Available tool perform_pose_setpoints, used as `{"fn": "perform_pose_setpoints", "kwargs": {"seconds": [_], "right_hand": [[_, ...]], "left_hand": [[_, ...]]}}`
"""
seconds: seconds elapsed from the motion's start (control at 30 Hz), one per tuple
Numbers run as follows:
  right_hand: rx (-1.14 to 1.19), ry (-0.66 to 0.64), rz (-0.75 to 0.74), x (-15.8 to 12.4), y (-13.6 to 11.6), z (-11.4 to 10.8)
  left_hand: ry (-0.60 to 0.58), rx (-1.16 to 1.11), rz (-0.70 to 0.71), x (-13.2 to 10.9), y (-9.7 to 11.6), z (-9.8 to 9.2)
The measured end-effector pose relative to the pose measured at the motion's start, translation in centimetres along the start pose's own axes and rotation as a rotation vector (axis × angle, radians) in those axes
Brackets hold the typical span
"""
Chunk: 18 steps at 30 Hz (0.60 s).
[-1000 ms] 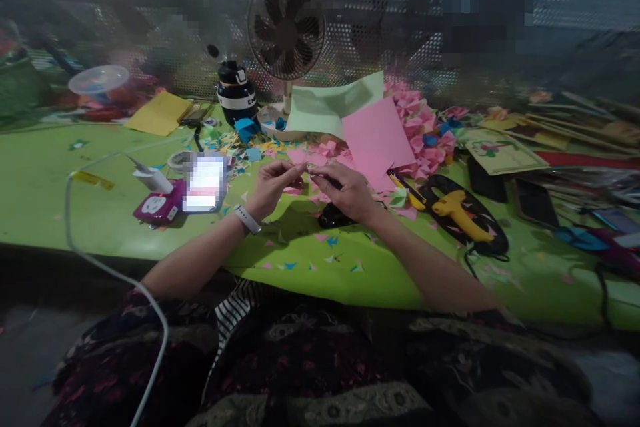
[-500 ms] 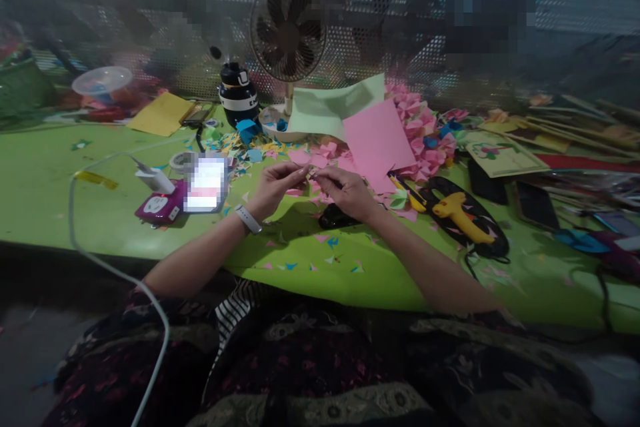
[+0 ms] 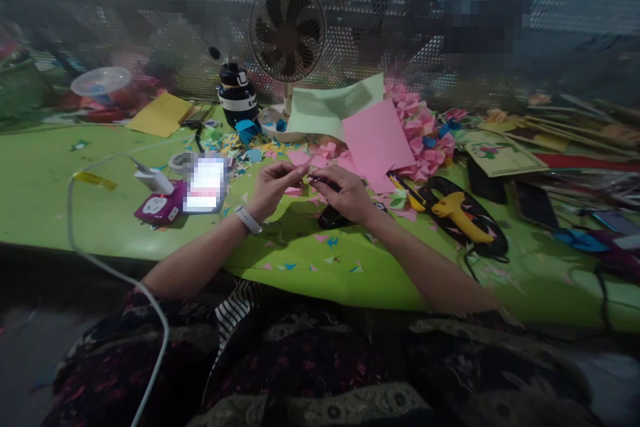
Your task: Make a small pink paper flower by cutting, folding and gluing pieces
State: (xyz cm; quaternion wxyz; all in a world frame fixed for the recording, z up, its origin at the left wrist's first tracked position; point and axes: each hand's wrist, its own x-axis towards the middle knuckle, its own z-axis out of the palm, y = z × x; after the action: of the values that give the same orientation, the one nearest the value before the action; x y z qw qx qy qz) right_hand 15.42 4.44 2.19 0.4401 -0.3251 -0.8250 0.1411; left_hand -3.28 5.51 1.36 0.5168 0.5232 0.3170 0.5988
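My left hand (image 3: 275,188) and my right hand (image 3: 345,192) meet fingertip to fingertip above the green table (image 3: 280,240). Both are closed in a pinch. Whatever sits between the fingers is too small and too hidden to name. Under my right hand lies a black object (image 3: 333,217), partly covered by it. Pink paper scraps (image 3: 327,150) are scattered just beyond the fingers. A pink sheet (image 3: 377,137) leans on a heap of folded pink paper pieces (image 3: 425,120). Right of my right hand lies a yellow-and-black cutter knife (image 3: 407,192).
A yellow glue gun (image 3: 463,217) rests on a black pad at right, near dark phones (image 3: 535,205). To the left are a lit phone (image 3: 205,183), a purple power socket (image 3: 159,208) and a white cable (image 3: 73,213). A fan (image 3: 287,30) and black bottle (image 3: 237,97) stand behind.
My right hand's fingers have shifted slightly, curling a little more over the pinch point. My left hand stays nearly in place.
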Motion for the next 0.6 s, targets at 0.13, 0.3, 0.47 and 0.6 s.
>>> {"fn": "perform_pose_setpoints", "kwargs": {"seconds": [0.13, 0.3, 0.47, 0.6], "right_hand": [[0.020, -0.028, 0.007, 0.04, 0.14, -0.07], [-0.061, -0.024, 0.018, -0.12, -0.32, 0.05], [-0.106, 0.025, 0.028, -0.12, -0.49, 0.07], [-0.083, 0.040, 0.016, 0.09, -0.34, -0.12]], "left_hand": [[-0.025, -0.046, -0.060, 0.06, -0.16, -0.03], [-0.007, -0.071, -0.061, 0.03, -0.33, 0.00], [-0.010, -0.022, -0.016, -0.04, -0.54, -0.12], [-0.010, -0.014, -0.031, 0.00, -0.63, -0.22]]}}
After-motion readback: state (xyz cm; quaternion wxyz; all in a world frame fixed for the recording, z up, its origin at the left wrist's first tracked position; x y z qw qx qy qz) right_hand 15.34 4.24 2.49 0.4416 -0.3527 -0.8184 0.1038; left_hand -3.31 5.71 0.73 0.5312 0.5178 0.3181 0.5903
